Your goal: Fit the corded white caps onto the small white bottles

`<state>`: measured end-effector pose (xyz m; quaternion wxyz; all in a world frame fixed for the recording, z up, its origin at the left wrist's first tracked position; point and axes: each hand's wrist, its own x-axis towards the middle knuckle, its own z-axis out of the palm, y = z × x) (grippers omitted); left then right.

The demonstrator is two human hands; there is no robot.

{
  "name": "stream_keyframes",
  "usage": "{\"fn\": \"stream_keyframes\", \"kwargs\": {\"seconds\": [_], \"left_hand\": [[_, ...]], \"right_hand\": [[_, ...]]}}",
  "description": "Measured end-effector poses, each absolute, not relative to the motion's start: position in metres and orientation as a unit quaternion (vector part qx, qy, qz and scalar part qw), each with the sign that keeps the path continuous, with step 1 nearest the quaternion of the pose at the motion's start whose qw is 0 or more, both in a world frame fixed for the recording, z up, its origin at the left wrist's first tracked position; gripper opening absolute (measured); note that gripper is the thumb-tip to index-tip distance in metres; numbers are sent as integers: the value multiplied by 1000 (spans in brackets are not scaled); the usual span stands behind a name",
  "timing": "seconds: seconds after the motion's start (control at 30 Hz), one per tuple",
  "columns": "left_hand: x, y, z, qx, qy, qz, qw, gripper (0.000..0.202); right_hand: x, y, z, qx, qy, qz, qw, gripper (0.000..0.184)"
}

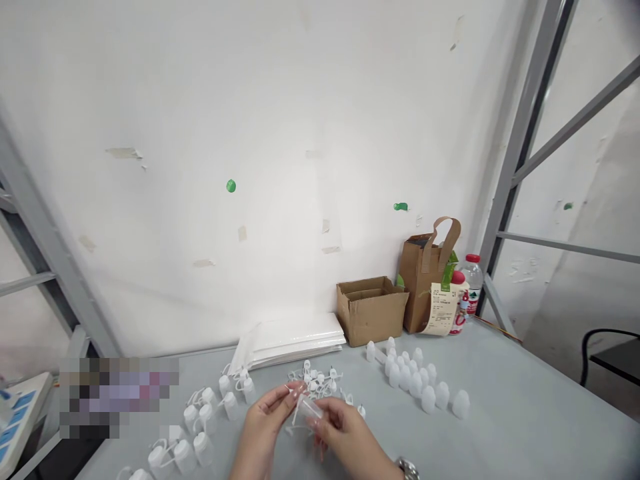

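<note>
Near the front middle of the table, my right hand (345, 427) grips a small clear plastic bottle (309, 408) by its lower end, tilted. The fingers of my left hand (270, 420) pinch a white strapped cap at the bottle's upper end; they mostly hide it, and a thin white strap (295, 415) hangs below. Just beyond my hands lies a loose pile of white strapped caps (320, 379). On the left stand several capped bottles (201, 443) with straps. Several frosted white bottles (416, 383), without visible caps, stand in a group on the right.
White flat packets (295, 337) are stacked by the wall. Beside them are an open cardboard box (375, 320), a brown paper bag (416, 293) and a red-capped water bottle (473, 273). A power strip (23, 413) lies far left, near a pixelated patch. Grey metal posts (523, 147) flank the table.
</note>
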<state>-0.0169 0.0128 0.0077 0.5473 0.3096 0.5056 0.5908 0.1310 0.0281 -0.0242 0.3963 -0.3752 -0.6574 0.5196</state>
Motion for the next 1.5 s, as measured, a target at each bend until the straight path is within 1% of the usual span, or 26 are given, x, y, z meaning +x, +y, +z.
{"fn": "stream_keyframes", "kwargs": {"seconds": [0.07, 0.1, 0.13, 0.17, 0.2, 0.23, 0.3, 0.47, 0.57, 0.63, 0.7, 0.77, 0.83, 0.87, 0.93, 0.97, 1.0, 1.03, 1.07, 1.13, 1.23, 1.3, 1.37, 1.5], "left_hand": [[-16, 12, 8, 305, 495, 585, 565, 32], [-15, 12, 9, 299, 492, 583, 574, 33], [-14, 12, 10, 291, 490, 582, 580, 33], [-13, 11, 12, 283, 490, 583, 583, 33], [-12, 10, 13, 276, 490, 584, 586, 33], [-11, 10, 13, 269, 488, 585, 589, 33], [-10, 9, 14, 258, 486, 587, 594, 33], [-13, 12, 9, 258, 513, 587, 571, 39], [-14, 13, 8, 279, 512, 591, 557, 41], [-15, 13, 8, 287, 507, 592, 557, 41], [-15, 13, 8, 287, 497, 590, 568, 40], [-15, 14, 7, 286, 484, 586, 583, 39], [-16, 14, 6, 293, 481, 586, 583, 38], [-16, 15, 5, 299, 484, 586, 577, 39], [-17, 16, 4, 306, 486, 589, 568, 38], [-17, 16, 3, 305, 484, 591, 569, 37], [-18, 17, 2, 302, 480, 592, 572, 36], [-19, 17, 1, 297, 477, 594, 576, 35], [-19, 17, 0, 295, 476, 595, 577, 34], [-20, 17, 0, 302, 486, 595, 565, 33], [-21, 16, 1, 322, 511, 591, 535, 32], [-21, 15, 4, 335, 515, 585, 530, 30], [-22, 14, 7, 353, 506, 577, 535, 29], [-22, 13, 10, 378, 490, 570, 541, 25]], "right_hand": [[133, 28, -27, -360, -799, 231, 422, 28], [134, 27, -27, -340, -835, 85, 423, 23], [135, 28, -27, -321, -849, -37, 418, 22], [135, 28, -27, -306, -850, -127, 410, 24], [135, 28, -26, -299, -844, -186, 405, 26], [135, 28, -26, -297, -836, -223, 404, 28], [134, 29, -25, -295, -825, -253, 411, 30], [132, 29, -25, -299, -806, -262, 438, 33], [132, 30, -27, -305, -804, -254, 443, 31], [132, 30, -30, -309, -805, -241, 446, 28], [132, 30, -33, -316, -812, -195, 450, 23], [133, 28, -34, -340, -821, -75, 453, 19], [133, 26, -32, -386, -798, 138, 441, 16], [133, 26, -30, -402, -765, 272, 423, 20], [132, 27, -23, -391, -646, 540, 372, 37], [131, 28, -21, -368, -574, 646, 344, 44], [131, 30, -18, -343, -510, 722, 317, 51], [130, 31, -16, -325, -466, 768, 297, 57], [129, 32, -16, -321, -444, 785, 290, 61], [128, 33, -16, -338, -459, 761, 309, 63], [128, 31, -17, -375, -513, 665, 393, 58], [129, 30, -16, -391, -529, 624, 423, 58], [130, 30, -14, -388, -529, 636, 406, 57], [130, 29, -11, -347, -502, 717, 336, 59]]}}
